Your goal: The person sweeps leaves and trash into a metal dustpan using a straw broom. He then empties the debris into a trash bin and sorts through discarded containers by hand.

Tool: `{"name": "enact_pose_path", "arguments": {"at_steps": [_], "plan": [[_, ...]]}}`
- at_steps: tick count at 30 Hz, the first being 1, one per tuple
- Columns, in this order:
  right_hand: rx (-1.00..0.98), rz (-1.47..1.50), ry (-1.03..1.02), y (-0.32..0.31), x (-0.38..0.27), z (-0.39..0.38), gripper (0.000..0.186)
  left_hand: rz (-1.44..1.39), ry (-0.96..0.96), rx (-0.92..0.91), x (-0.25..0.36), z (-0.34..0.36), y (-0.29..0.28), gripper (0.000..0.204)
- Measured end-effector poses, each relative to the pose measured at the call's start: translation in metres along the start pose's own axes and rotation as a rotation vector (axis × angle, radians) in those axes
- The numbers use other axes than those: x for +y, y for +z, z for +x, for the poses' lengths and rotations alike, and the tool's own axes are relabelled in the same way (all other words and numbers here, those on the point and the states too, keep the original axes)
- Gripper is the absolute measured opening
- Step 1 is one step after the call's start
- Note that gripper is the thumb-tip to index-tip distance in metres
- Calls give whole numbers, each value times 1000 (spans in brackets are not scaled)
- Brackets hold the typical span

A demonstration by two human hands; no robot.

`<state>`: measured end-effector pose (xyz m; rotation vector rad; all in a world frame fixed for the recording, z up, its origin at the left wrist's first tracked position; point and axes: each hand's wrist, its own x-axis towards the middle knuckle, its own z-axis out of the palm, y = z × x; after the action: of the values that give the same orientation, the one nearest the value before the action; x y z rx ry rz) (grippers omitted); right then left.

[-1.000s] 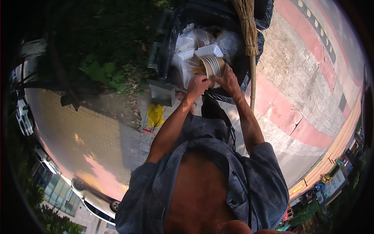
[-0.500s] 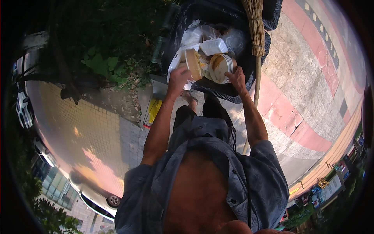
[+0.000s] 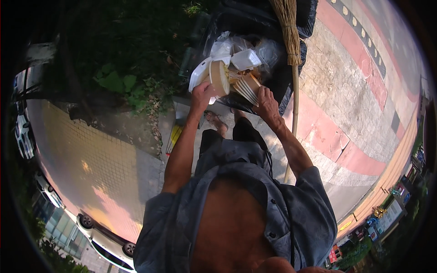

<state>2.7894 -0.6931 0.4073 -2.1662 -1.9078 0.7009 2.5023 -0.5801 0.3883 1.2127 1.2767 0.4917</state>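
Over a trash bin [image 3: 210, 42] lined with black plastic, my left hand [image 3: 201, 95] is closed on a brown paper bowl [image 3: 219, 79], which is tipped on its side. A white foam takeout box [image 3: 199, 73] sits against that bowl; whether my fingers also hold the box, I cannot tell. My right hand [image 3: 267, 104] grips a stack of nested paper bowls [image 3: 247, 89] by its rims, with the stack tilted over the rubbish. Food scraps lie between the two. Another white foam container [image 3: 246, 59] and clear plastic bags [image 3: 268, 52] lie deeper in the bin.
A straw broom [image 3: 291, 41] with a long wooden handle leans along the bin's right side. Low green plants [image 3: 114, 82] grow at the left. Something yellow [image 3: 175, 134] stands near my feet. Parked cars [image 3: 109, 241] show at the lower left, and paving [image 3: 337, 100] spreads to the right.
My right hand has turned the stack of bowls over, from its openings facing me to tipped into the bin. My left hand has shifted slightly left with its bowl.
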Motion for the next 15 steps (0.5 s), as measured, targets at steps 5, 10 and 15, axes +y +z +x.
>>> {"name": "enact_pose_path", "arguments": {"at_steps": [5,10,15], "plan": [[37,-67,17,20,23,14,64,237,260,9,31,-25,26,12],[133,-34,164,-17,36,28,63,776,761,50,58,-22,24,23],[103,-45,185,-14,29,18,62,1211,727,-537,5,-15,2,16]]}}
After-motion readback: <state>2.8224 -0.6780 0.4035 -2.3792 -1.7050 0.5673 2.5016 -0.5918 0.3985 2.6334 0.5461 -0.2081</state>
